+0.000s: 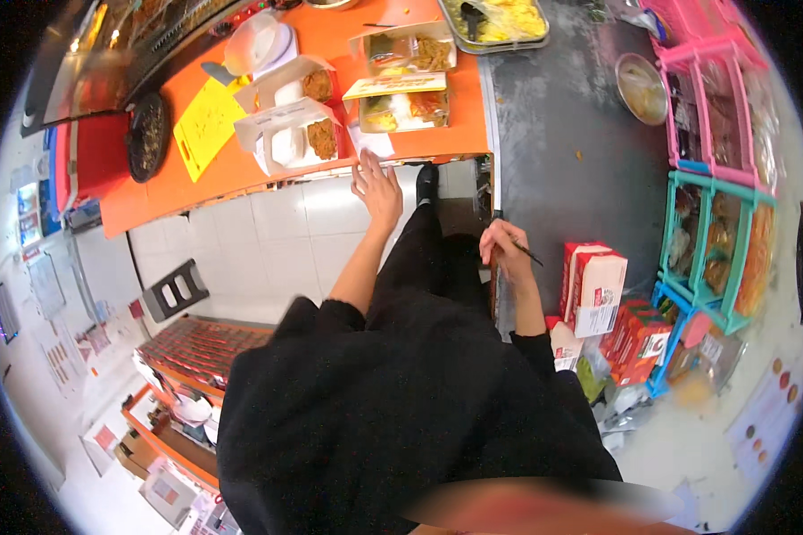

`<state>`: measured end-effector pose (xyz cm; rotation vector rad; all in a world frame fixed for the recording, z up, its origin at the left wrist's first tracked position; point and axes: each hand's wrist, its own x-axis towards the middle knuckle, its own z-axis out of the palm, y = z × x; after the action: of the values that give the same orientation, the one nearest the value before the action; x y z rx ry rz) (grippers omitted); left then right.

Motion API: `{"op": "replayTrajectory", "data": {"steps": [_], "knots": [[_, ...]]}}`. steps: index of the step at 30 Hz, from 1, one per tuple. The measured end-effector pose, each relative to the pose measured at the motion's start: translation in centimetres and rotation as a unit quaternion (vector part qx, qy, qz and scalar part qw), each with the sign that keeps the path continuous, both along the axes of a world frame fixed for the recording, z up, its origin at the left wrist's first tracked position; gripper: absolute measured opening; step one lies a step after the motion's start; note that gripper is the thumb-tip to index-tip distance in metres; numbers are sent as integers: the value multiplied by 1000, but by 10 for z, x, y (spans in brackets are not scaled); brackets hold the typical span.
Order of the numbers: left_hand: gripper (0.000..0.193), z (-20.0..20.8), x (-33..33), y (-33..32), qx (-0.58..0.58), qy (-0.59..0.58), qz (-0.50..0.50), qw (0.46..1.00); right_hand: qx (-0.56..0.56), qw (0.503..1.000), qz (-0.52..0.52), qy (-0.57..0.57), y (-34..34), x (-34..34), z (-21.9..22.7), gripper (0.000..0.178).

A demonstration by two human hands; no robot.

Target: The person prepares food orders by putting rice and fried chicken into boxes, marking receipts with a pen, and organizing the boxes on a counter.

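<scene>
My left hand reaches toward the front edge of the orange counter, its fingers apart with nothing in them. Just beyond its fingertips lies a white paper slip. Two open takeaway boxes with white rice and browned fried pieces, a nearer box and a farther box, stand to its left. Behind the slip are two more filled food boxes, a near one and a far one. A thin dark pen is gripped in my right hand, beside the grey counter's edge.
The grey counter on the right carries a metal bowl, upright closed cartons, and pink and green racks. A yellow board and a black pan lie left. A dark stool stands on the tiled floor.
</scene>
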<state>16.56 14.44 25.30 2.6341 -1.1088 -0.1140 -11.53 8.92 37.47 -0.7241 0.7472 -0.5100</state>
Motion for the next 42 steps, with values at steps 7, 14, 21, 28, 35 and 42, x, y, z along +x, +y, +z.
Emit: {"op": "replayTrajectory", "data": {"steps": [7, 14, 21, 28, 35, 42], "knots": [[49, -36, 42, -14, -398, 518, 351, 671, 59, 988, -128, 67, -30, 91, -20, 39], [30, 4, 34, -6, -231, 602, 349, 680, 30, 984, -120, 127, -39, 130, -26, 30], [26, 68, -25, -76, -206, 482, -77, 848, -211, 896, -113, 373, -68, 109, -23, 22], [66, 16, -71, -215, -105, 170, -439, 876, -320, 782, -315, 433, -189, 30, -117, 27], [72, -8, -74, -226, -47, 50, -429, 901, -208, 884, -392, 145, -187, 20, -104, 41], [96, 3, -75, -233, -22, 101, -481, 871, -332, 848, -346, 224, -179, 46, -136, 22]]}}
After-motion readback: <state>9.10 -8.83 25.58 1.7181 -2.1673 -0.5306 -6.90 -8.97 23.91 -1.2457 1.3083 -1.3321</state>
